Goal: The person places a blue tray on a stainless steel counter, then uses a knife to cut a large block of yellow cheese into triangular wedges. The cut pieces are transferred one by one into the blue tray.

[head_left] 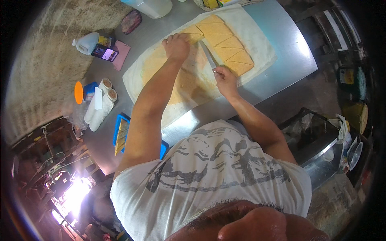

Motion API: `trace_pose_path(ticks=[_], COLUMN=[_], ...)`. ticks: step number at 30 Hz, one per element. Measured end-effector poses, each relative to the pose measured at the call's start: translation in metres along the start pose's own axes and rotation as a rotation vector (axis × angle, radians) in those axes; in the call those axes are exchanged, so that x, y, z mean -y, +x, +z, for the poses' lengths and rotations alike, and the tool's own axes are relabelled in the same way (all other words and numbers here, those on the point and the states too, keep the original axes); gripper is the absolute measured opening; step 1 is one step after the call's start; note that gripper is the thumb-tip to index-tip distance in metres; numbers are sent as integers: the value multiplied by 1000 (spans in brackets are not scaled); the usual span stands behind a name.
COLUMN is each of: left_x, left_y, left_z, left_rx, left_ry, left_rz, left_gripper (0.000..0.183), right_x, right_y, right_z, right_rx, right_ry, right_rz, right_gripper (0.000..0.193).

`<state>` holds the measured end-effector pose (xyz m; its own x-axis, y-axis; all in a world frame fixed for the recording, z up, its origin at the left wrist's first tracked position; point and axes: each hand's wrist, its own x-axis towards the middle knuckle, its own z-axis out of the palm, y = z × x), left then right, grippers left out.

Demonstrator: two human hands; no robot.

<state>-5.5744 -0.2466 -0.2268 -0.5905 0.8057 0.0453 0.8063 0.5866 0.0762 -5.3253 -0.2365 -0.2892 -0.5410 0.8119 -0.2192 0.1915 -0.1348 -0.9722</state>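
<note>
A flat golden sponge cake (225, 41) lies on a pale cloth or paper sheet (257, 30), scored into triangles and wedges. My right hand (226, 83) grips a knife (208, 55) by its handle. The blade points away and left, its tip close to a pale yellow cake piece (195, 38) at the strip's left end. Over that end my left hand (177, 47) is curled, fingers bent down on the cake piece; its underside and fingertips are partly hidden. Crumbs and a yellowish stain cover the sheet nearer me.
The sheet lies on a shiny metal table (291, 40). Along its left side are a white jug (86, 43), a phone (104, 52), a pink cloth (121, 56), white rolls (100, 110) and a blue-rimmed tray (116, 127). A pale tub (155, 7) stands at the back.
</note>
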Motion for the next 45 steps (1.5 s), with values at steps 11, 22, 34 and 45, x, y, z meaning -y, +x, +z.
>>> trace_pose_path(ticks=[11, 22, 34, 45], left_x=[21, 42, 42, 57], left_y=[-13, -13, -25, -2], left_z=[-17, -23, -19, -6], left_rx=[31, 150, 98, 119], left_ry=[-68, -78, -116, -227], left_rz=[-2, 13, 14, -29], left_gripper=[45, 52, 57, 47], right_x=[42, 16, 3, 8], right_y=[-21, -35, -50, -55], right_z=[-11, -24, -33, -42], right_rx=[94, 41, 44, 49], right_ry=[-166, -184, -182, -219], right_rz=[-205, -220, -180, -233], right_gripper=[20, 24, 24, 25])
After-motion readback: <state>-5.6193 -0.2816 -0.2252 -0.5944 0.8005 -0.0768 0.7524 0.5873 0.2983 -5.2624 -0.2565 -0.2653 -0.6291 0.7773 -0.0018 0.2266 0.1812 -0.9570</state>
